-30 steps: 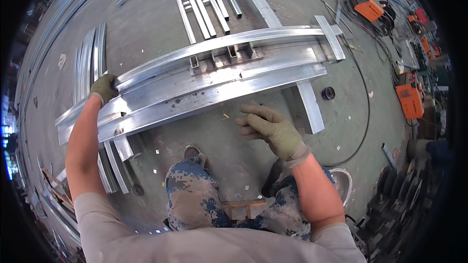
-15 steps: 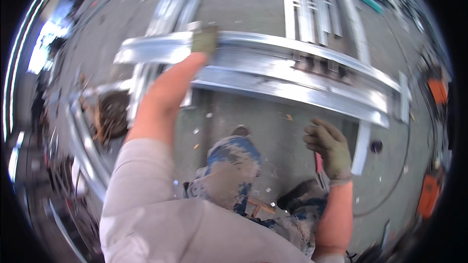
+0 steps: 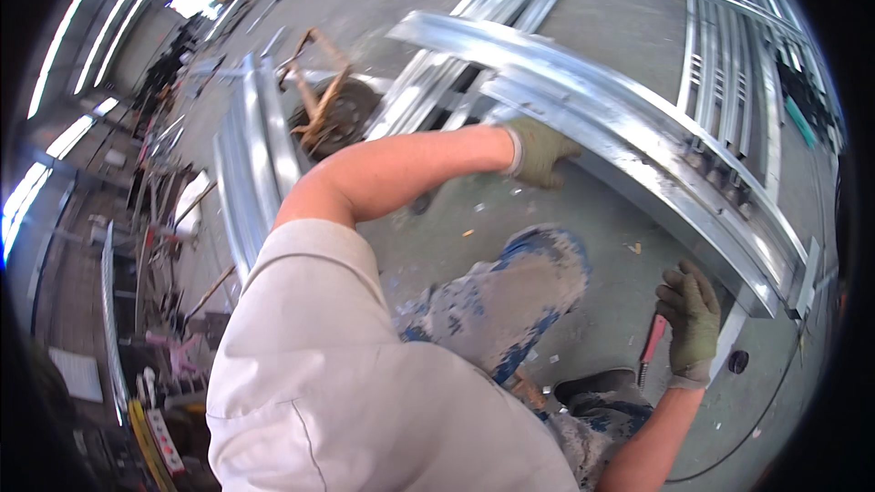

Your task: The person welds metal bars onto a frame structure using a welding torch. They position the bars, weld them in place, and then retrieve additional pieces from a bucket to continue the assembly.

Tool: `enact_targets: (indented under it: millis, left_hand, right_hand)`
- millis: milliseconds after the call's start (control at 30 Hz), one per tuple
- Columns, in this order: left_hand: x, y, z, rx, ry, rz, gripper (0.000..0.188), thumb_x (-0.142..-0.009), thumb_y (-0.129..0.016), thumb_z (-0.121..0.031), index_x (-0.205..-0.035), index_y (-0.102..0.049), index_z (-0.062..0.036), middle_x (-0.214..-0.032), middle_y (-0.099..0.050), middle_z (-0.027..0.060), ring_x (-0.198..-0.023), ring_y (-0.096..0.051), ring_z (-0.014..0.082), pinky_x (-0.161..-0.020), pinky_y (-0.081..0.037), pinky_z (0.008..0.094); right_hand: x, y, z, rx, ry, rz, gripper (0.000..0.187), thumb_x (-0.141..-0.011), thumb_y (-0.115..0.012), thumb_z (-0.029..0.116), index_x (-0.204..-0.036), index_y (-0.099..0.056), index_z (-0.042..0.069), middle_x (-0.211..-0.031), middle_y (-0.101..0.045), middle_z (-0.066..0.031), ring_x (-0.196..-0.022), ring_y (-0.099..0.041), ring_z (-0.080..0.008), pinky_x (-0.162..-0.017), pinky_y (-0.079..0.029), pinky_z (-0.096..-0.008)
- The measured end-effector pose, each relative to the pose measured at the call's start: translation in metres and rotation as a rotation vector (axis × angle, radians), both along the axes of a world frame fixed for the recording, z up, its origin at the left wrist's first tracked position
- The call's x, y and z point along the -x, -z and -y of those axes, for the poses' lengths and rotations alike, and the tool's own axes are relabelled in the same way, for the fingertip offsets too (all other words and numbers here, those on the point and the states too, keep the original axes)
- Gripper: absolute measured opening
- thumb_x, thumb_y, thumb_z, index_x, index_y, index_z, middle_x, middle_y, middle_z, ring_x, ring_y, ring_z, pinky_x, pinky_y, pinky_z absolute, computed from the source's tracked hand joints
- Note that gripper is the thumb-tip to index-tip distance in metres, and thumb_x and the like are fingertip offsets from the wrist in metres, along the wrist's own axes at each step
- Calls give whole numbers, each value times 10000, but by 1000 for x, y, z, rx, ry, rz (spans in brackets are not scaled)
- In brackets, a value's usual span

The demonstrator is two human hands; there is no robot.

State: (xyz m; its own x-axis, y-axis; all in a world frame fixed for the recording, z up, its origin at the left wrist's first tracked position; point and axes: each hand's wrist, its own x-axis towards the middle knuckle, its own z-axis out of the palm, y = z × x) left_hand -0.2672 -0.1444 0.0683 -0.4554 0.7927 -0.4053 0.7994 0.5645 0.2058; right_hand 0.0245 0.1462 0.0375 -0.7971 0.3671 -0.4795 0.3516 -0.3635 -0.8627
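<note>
Two long silvery metal channels lie side by side across other metal pieces: the far channel [image 3: 510, 50] and the near channel [image 3: 629, 164]. My left hand [image 3: 540, 153], in a green glove, is at the near edge of the near channel, its thumb and fingers apart and nothing held. Whether it touches the metal I cannot tell. My right hand [image 3: 691, 314], gloved too, hangs below the right end of the channels with loosely bent, parted fingers and nothing in them. Beside it on the floor is a red-handled tool [image 3: 653, 341].
Metal profiles [image 3: 251, 155] lie at the left, near a round rusty brown object [image 3: 342, 118]. More long profiles [image 3: 720, 82] rest at the far right. A small dark round piece [image 3: 738, 362] and a thin cable [image 3: 775, 401] are on the floor.
My left hand has let go of the far channel and come nearer, to the near channel's edge. The view has swung left, so the channels appear farther right. My right hand stays free.
</note>
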Motion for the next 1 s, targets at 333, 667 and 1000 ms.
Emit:
enact_targets:
  millis: [333,667,1000]
  left_hand:
    - [-83,-100,234,266,-506,167,640,-928,-733,-503,-1418,-682,-94,-1331,-743,160,-1211,-710,304,-1052,-538,394]
    - [-183,-69,307,186,-432,274,403,-967,-745,-461,-1050,-815,-73,-869,-782,113,-788,-725,222,-753,-561,374]
    - [-193,-49,324,-182,-558,160,466,-982,-737,-400,-790,-746,25,-674,-663,148,-610,-641,217,-608,-511,380]
  right_hand:
    - [-49,40,1,-6,-19,-9,448,-1057,-719,257,-1426,-620,22,-1073,-729,-102,-807,-639,-132,-678,-505,-269]
    - [-47,37,43,-15,-114,28,409,-1039,-741,288,-1363,-645,57,-1077,-743,-91,-814,-668,-144,-680,-525,-277]
    - [-52,31,73,-55,-141,16,377,-1059,-708,289,-1356,-652,62,-1073,-764,-80,-842,-729,-167,-705,-569,-293]
